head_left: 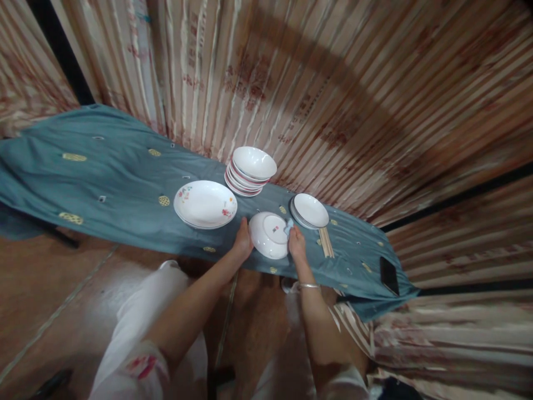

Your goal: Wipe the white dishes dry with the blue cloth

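Remotely I note left grip (pixel 244 239) and right grip (pixel 297 243) closed on opposite edges of upturned dish (pixel 268 236), before bowl stack (pixel 252 166), presumably for balance, right also pressing pale cloth (pixel 288 225).

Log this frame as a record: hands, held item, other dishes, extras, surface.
left_hand: left hand on near-left edge of white dish
right_hand: right hand at its right edge, with light-blue wad
held_item_pose: underside toward camera, red mark visible
dishes_left: floral oval dish
dishes_behind: bowl stack
dishes_right: round plate stack
extras: chopsticks beside the plates; black phone, far right
surface: green-blue tablecloth, yellow motifs
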A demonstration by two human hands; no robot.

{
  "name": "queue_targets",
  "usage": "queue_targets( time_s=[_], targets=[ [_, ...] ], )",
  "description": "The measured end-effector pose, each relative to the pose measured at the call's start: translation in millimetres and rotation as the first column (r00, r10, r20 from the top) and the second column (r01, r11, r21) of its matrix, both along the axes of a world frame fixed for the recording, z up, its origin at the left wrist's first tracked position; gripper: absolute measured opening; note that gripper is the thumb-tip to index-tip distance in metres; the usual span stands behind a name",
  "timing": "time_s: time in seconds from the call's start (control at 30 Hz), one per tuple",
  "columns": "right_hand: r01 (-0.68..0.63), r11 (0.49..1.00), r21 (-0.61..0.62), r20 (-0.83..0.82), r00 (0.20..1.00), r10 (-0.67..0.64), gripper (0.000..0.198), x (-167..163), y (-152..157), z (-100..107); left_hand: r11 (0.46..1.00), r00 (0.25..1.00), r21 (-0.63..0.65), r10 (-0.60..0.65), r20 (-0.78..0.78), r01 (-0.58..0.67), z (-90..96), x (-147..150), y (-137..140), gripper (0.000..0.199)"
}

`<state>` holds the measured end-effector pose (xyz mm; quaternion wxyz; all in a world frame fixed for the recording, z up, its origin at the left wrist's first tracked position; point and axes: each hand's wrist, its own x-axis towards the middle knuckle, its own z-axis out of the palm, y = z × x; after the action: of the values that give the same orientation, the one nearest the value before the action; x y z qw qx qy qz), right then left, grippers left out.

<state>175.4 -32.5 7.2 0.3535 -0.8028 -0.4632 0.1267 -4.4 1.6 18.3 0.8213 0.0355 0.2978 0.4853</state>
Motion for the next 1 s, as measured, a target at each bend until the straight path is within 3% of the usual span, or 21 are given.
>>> queue_targets(
  time_s=[0.4, 0.7, 1.0],
  targets=[
    [0.121, 0.983, 0.14, 0.128, 0.982, -0.139, 0.06, -47.7, -44.9, -15.4, 0.999, 0.999, -0.016, 0.031, -0.04, -0.032, 11.2, -0.8, -3.1, 0.048],
    [0.05, 0.979, 0.199, 0.216, 0.972, -0.094, 0.06, -88.7, -78.1, -26.9, 1.0, 1.0, 0.022, -0.001, -0.008, 0.001, 14.4, -2.1, -5.7, 0.052],
    [-0.06, 0.982, 0.179, 0.319, 0.948, 0.0, 0.056, -108.5, -86.4, -27.0, 1.0, 1.0, 0.019, 0.002, -0.011, -0.002, 6.3, -1.7, -4.2, 0.05]
  ],
)
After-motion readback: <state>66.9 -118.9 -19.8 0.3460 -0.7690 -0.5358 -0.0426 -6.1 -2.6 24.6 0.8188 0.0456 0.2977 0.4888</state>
